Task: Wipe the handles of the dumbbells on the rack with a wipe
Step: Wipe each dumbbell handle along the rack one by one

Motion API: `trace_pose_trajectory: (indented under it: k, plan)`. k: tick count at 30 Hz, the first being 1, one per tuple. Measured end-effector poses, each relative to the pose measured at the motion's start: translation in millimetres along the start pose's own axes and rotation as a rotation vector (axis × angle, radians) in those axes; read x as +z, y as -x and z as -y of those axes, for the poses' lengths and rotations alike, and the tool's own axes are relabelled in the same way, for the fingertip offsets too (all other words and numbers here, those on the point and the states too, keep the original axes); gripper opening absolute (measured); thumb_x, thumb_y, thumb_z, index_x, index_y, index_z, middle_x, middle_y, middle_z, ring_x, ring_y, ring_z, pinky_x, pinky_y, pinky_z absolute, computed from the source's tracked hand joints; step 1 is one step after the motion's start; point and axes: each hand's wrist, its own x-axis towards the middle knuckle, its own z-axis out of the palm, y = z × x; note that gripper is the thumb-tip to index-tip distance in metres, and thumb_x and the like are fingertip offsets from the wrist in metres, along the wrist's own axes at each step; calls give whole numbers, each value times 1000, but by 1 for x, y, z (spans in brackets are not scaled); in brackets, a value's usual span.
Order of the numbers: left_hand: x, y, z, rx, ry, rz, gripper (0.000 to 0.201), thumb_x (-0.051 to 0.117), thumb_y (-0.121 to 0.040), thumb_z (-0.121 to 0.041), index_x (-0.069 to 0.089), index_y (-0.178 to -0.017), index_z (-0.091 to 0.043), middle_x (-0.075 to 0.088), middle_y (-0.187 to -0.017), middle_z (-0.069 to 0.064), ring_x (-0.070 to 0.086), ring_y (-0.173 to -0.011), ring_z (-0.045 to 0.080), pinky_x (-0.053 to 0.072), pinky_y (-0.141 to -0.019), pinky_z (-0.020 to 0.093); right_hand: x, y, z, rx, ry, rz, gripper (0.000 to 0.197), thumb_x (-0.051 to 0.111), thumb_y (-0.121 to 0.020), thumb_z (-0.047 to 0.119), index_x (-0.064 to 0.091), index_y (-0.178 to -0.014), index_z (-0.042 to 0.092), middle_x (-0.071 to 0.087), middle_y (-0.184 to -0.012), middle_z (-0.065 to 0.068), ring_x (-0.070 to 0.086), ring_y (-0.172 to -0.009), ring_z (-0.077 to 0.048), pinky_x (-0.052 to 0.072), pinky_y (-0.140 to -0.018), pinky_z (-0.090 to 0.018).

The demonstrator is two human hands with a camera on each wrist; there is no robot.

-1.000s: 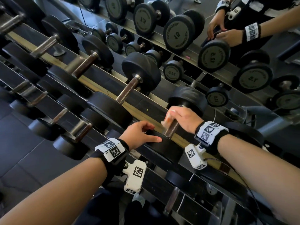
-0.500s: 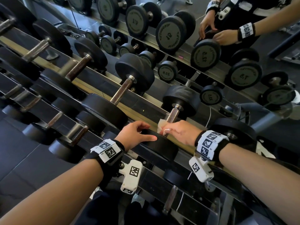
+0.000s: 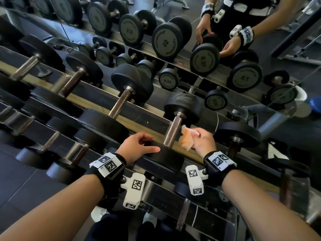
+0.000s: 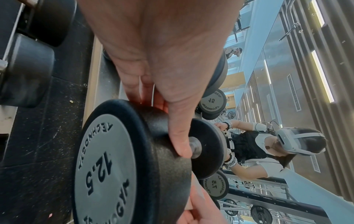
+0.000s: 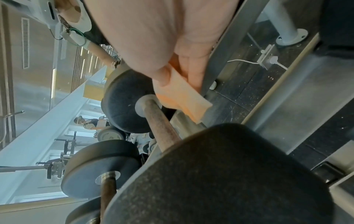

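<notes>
The 12.5 dumbbell (image 3: 182,108) lies on the top tier of the rack (image 3: 90,101), its rusty metal handle (image 3: 172,133) bare. My left hand (image 3: 147,144) grips the dumbbell's near black head (image 4: 107,166), thumb along the rim and fingers curled behind it. Just right of the handle, my right hand (image 3: 194,136) pinches a crumpled pale orange wipe (image 3: 186,139). In the right wrist view the wipe (image 5: 182,97) hangs from thumb and fingers beside the handle (image 5: 162,130), apart from it.
Several more dumbbells lie on the rack to the left, the nearest (image 3: 121,105) a hand's width away. Another dumbbell (image 3: 238,136) sits close on the right. A lower tier holds smaller ones. A mirror behind reflects the rack and me.
My right hand slid the wipe down the handle toward the near head, then came off to the right, leaving the handle bare. My left hand stayed on the near head.
</notes>
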Motion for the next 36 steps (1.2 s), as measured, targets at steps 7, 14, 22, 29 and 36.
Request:
trace_pose_trajectory:
  k: [7,14,22,29,36]
  plan:
    - [0,2,-2,13,11,6,57,85,-66,-45,63,-116,-31,66,-113,-13,60,-110,9,47,-104,37,21,-25,-3,126,-71,-66,14,52,-92,12,54,-101,21,60,-94,-3,64,-96,-32,55,-85,-56]
    - [-1,1,-3,10,-9,9,59,85,-67,-45,63,-119,-28,65,-114,-12,60,-111,9,46,-104,36,31,-24,-7,221,-246,-13,32,50,-97,10,66,-79,32,71,-94,-5,68,-89,-26,59,-79,-45]
    - [-1,0,-1,24,-45,13,60,82,-68,-49,61,-121,-29,63,-115,-14,58,-110,7,45,-99,28,35,-27,2,312,-650,88,42,38,-103,1,52,-140,13,60,-126,-9,62,-110,-24,54,-80,-27]
    - [-3,-1,-1,30,-44,21,61,83,-67,-49,62,-120,-29,64,-116,-14,57,-114,8,45,-102,30,40,-15,-15,103,-484,273,39,42,-105,10,54,-140,24,55,-138,0,63,-109,-5,54,-89,-19]
    - [-3,-1,-4,31,-37,30,58,84,-68,-44,63,-119,-28,65,-116,-11,59,-112,10,46,-105,37,23,2,-35,65,-268,528,30,68,-88,46,74,-115,34,72,-120,4,63,-119,-14,43,-109,-38]
